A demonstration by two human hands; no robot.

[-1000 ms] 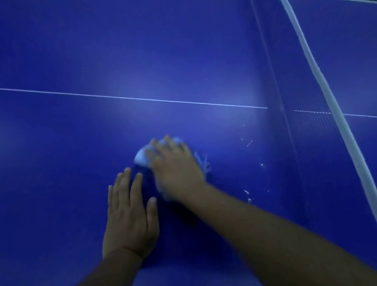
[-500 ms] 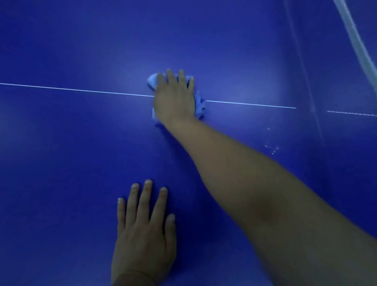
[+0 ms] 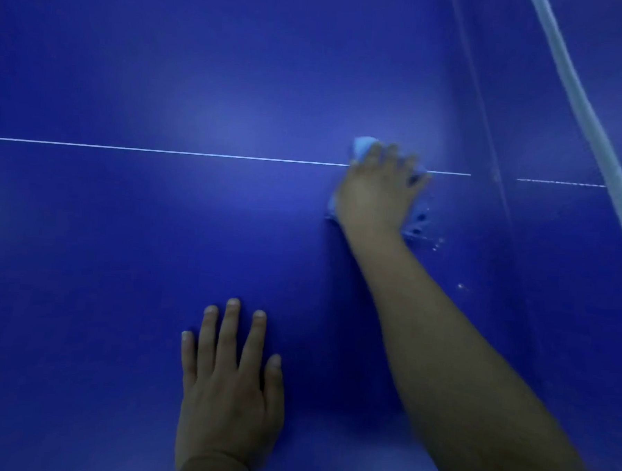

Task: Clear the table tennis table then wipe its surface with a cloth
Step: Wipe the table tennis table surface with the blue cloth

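Right hand (image 3: 375, 192) presses cloth (image 3: 364, 147) near net (image 3: 576, 101), fingers blurred, grip unclear; left hand (image 3: 227, 386) flat, fingers released.

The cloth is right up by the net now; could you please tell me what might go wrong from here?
1. The right hand presses the cloth close to the net; a wide stroke could snag its frayed edge there.
2. White specks lie just beside the cloth, and more nearer; the stroke may miss or scatter them.
3. The left hand rests flat on the table, possibly leaving prints.
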